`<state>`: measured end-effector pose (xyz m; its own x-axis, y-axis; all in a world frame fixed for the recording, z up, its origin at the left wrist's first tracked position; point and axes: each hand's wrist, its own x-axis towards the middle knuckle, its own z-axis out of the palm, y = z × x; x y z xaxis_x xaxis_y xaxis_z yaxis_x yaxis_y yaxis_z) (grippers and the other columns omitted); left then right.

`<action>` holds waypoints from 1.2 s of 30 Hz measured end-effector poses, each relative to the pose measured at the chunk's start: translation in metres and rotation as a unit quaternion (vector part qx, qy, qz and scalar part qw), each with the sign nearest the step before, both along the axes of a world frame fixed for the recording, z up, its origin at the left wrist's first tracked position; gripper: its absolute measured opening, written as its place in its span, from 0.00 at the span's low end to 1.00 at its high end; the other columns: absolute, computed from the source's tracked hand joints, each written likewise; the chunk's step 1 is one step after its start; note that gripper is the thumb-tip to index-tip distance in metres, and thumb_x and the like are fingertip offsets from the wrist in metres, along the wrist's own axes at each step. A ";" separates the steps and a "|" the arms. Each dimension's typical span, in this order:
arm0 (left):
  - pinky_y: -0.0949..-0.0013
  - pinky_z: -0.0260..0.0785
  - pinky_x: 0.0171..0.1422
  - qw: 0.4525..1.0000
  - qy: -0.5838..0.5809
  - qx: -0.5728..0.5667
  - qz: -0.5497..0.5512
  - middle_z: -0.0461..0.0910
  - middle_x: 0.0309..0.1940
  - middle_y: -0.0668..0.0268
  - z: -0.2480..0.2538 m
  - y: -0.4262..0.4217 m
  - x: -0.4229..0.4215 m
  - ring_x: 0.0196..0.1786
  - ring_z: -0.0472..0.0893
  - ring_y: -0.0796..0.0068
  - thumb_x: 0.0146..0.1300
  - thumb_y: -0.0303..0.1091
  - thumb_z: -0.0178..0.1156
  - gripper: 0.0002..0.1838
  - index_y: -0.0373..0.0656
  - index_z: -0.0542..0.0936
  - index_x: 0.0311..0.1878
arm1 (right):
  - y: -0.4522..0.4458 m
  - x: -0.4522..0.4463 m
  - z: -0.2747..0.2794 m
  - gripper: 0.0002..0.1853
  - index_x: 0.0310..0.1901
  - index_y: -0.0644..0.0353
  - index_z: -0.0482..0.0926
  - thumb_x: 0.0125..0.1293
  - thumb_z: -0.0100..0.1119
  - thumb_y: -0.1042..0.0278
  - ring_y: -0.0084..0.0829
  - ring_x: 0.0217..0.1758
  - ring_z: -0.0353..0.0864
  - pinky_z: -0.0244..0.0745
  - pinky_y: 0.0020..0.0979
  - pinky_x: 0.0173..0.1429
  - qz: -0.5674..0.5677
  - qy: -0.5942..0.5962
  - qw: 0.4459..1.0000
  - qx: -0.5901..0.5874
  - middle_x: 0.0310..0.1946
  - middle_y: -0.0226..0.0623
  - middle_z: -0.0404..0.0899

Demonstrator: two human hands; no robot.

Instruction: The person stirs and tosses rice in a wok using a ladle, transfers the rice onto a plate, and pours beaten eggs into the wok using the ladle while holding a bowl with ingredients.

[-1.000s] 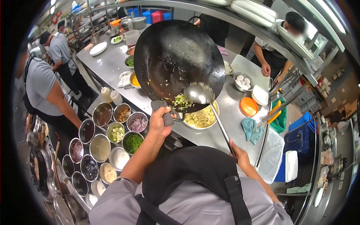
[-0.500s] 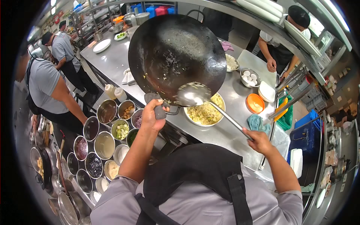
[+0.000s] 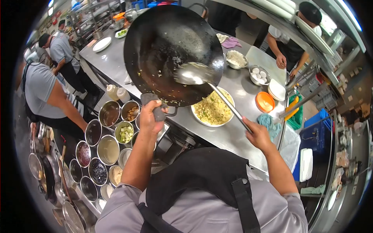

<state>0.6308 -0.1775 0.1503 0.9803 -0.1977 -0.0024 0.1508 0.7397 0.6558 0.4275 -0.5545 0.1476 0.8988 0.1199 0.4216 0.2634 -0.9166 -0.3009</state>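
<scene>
The left hand (image 3: 151, 116) is grasping a grey cloth pad (image 3: 157, 110), its fingers wrapping around it, and the pad is covering most of the wok's near loop handle (image 3: 171, 112). Only the handle's right-hand curve is showing. The black wok (image 3: 167, 42) is tilting over the steel counter (image 3: 248, 116), its scorched inside facing the head camera and a few scraps of food clinging near its lower edge.

The right hand (image 3: 257, 134) is clasping the shaft of a steel ladle (image 3: 194, 73); the shaft's end is disappearing inside the fist. The ladle's head is blurring in front of the wok, so whether the two are touching is hard to tell.

Fried rice (image 3: 211, 110) is filling a white bowl (image 3: 213, 125) on the counter, just below the wok's lower right edge. The wok is hiding part of the bowl's upper left side, and the ladle shaft is crossing its right side.

Farther right, a metal bowl of white rice (image 3: 236, 58) is standing near a bowl of eggs (image 3: 259, 75). By the left forearm, several ingredient tins are being partly covered, their contents difficult to identify. Overhead, the shelf plates (image 3: 272, 7) are running out of view at the top.
</scene>
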 end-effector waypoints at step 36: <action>0.76 0.80 0.32 0.901 0.125 -0.166 0.380 0.80 0.44 0.50 0.008 -0.032 -0.433 0.29 0.80 0.69 0.57 0.26 0.59 0.18 0.34 0.76 0.52 | -0.005 -0.020 -0.004 0.45 0.79 0.45 0.51 0.64 0.57 0.86 0.24 0.17 0.73 0.70 0.25 0.22 0.404 0.366 0.630 0.553 0.26 0.37 0.74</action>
<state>0.1979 -0.2095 0.1586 0.8102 0.5002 -0.3057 -0.3703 0.8410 0.3945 0.4078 -0.5594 0.1440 0.7344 0.6603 0.1571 -0.0702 0.3042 -0.9500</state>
